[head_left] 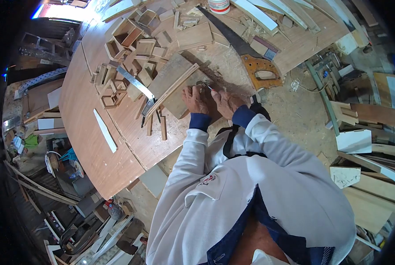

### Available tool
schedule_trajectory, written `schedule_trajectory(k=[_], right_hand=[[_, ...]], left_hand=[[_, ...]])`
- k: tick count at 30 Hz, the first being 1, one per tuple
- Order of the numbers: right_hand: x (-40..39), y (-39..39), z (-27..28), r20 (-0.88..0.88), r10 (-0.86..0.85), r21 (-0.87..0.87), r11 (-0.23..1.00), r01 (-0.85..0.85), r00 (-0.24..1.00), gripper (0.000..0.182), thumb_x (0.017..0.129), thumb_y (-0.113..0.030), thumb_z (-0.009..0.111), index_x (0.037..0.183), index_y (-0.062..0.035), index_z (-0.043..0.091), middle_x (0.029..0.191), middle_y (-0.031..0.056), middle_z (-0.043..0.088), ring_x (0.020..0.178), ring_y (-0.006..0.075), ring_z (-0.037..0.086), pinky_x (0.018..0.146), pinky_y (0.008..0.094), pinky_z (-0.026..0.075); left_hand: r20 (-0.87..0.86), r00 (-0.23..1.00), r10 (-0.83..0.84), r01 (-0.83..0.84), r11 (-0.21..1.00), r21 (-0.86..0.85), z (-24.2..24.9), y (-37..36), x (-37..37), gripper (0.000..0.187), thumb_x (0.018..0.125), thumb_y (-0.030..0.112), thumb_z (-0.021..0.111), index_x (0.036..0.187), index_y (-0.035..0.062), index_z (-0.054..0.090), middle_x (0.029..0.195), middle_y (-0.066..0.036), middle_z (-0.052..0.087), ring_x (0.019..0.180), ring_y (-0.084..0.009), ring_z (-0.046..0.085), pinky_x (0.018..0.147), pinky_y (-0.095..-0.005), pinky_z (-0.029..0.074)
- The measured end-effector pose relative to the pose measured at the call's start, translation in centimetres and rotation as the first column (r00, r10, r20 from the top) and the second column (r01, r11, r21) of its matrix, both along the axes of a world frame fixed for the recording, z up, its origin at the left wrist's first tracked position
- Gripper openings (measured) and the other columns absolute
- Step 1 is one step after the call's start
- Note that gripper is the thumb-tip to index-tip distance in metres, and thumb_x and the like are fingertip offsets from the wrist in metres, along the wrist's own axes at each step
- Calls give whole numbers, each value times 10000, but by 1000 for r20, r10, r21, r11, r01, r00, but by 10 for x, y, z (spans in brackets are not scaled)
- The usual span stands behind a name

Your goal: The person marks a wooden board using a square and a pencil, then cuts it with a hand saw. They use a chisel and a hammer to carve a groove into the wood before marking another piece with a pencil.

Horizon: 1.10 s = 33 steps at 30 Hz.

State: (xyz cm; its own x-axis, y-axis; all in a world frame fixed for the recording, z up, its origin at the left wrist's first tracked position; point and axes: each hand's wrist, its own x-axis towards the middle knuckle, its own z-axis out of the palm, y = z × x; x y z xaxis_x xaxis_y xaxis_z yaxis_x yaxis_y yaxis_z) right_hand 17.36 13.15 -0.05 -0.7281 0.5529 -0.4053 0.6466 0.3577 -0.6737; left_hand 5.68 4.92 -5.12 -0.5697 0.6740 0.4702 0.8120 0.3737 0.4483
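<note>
My left hand rests at the near edge of a wooden board, its fingers bent; what they hold, if anything, is too small to make out. Just right of it, my right hand is closed around a small thin tool, of which only a pale tip shows near the fingertips. A long wooden strip lies across the board. Beside the board's left end is a metal square. A handsaw with a wooden handle lies beyond my right hand.
Small hexagonal wooden frames and offcuts are heaped at the back left of the table. A white pointed piece lies at the left. A white tub stands at the far edge. Boards are stacked at the right.
</note>
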Motion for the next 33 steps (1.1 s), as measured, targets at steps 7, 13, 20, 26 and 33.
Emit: schedule_trajectory(k=[7,13,20,26,33], right_hand=[[1,-9,-38,-114,67,160,986,-48,991,572,949,-483,271,970,-38,630,952,263,628,917,448,596,841,497,467],[-18,-1,-20,26,-89,-13,996,89,996,582,950,-474,257,1001,-37,638,990,295,609,917,454,594,849,506,457],[22,-5,-69,-124,292,499,844,-195,948,397,864,-159,455,1247,-55,437,760,196,622,643,323,647,516,429,515],[23,-1,-68,-223,276,432,888,-159,935,397,885,-156,442,1270,-67,404,924,247,605,798,387,616,657,471,501],[17,-2,-69,-220,259,315,931,-182,941,414,894,-217,455,1266,-41,409,877,198,624,747,340,636,647,424,515]], left_hand=[[43,999,19,-20,1000,23,7,-1,2,124,719,102,642,834,85,599,825,-128,533,816,-317,486,752,-417,383],[62,998,22,-24,999,36,9,1,2,115,741,154,627,823,90,579,845,-131,514,823,-336,468,749,-432,371],[12,995,96,-95,994,-52,21,2,5,189,775,149,599,942,60,605,965,-162,524,972,-373,476,838,-460,383],[-53,996,65,-65,998,-4,16,-4,-2,252,790,167,581,1026,79,600,1039,-152,532,994,-350,480,888,-457,362],[-54,993,-109,97,978,-186,27,-15,-11,228,829,155,557,1049,121,604,1035,-113,554,975,-305,506,875,-449,368]])
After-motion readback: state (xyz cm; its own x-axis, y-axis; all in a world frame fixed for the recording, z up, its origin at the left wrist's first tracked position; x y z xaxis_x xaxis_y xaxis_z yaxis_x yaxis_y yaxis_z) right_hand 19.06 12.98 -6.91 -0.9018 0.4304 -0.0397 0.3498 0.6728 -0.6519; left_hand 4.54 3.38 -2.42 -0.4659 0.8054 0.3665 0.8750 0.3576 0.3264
